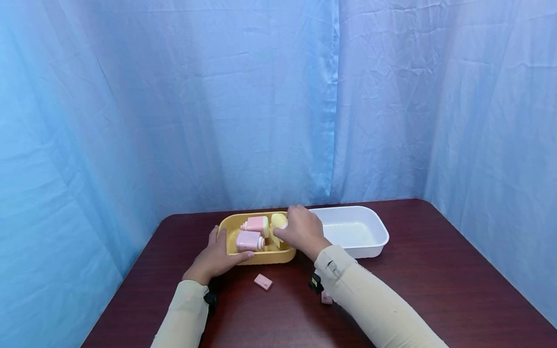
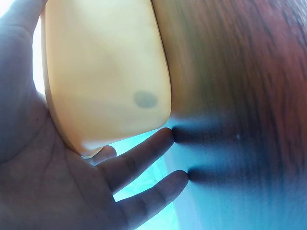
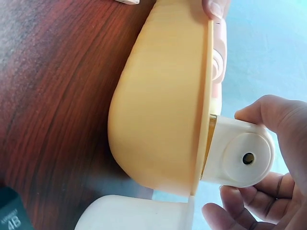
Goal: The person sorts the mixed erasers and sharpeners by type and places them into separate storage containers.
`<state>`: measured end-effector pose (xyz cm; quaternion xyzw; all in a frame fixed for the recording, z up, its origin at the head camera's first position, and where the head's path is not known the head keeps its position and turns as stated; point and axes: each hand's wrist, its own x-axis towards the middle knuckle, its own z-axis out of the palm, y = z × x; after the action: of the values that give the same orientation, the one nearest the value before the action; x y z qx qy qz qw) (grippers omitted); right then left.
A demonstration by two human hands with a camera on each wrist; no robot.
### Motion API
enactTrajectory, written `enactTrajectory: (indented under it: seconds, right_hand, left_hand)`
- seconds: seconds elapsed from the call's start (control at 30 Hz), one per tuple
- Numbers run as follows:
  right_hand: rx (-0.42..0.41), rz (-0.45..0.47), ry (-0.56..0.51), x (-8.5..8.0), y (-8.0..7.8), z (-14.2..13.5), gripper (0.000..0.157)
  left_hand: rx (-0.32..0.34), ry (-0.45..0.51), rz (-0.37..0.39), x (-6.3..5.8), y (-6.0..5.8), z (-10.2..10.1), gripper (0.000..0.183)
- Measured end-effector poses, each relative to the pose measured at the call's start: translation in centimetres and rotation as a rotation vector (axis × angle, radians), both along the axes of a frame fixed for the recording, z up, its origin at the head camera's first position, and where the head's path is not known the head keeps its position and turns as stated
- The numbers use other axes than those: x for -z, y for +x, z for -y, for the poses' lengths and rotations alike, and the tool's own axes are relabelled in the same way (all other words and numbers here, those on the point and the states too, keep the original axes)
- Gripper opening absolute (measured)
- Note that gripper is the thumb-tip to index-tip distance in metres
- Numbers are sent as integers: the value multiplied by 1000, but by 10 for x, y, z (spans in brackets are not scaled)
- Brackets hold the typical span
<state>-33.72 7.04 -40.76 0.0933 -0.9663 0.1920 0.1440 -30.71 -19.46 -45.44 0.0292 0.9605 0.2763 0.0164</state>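
A yellow tray [image 1: 261, 259] holds a pink bottle-shaped item [image 1: 256, 225] and a lilac one [image 1: 250, 240], both lying on their sides. My left hand [image 1: 216, 257] touches the tray's left end, thumb along the near rim and fingers spread past the corner. Two of those fingertips [image 2: 165, 136] reach the tabletop. Over the tray's right end, my right hand [image 1: 302, 229] pinches a yellow-and-white item [image 3: 242, 153] that looks like a pencil sharpener. Its round end with a dark hole faces the right wrist camera; the tray wall hides its lower part.
A white tray [image 1: 378, 244] stands directly right of the yellow one. One pink eraser [image 1: 263, 282] lies in front on the dark wooden table [image 1: 270, 319]; a pink block [image 1: 326, 297] shows partly behind the right sleeve. A dark block marked 4B [image 3: 13, 211] lies nearby. Blue curtains [image 1: 261, 106] surround the table.
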Motion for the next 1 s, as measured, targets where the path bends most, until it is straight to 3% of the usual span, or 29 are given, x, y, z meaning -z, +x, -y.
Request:
enactTrajectory:
  seconds: [1.0]
  right_hand:
    - [23, 26, 58, 12, 0, 6, 39]
  left_hand:
    - [-9, -4, -1, 2, -1, 1, 137]
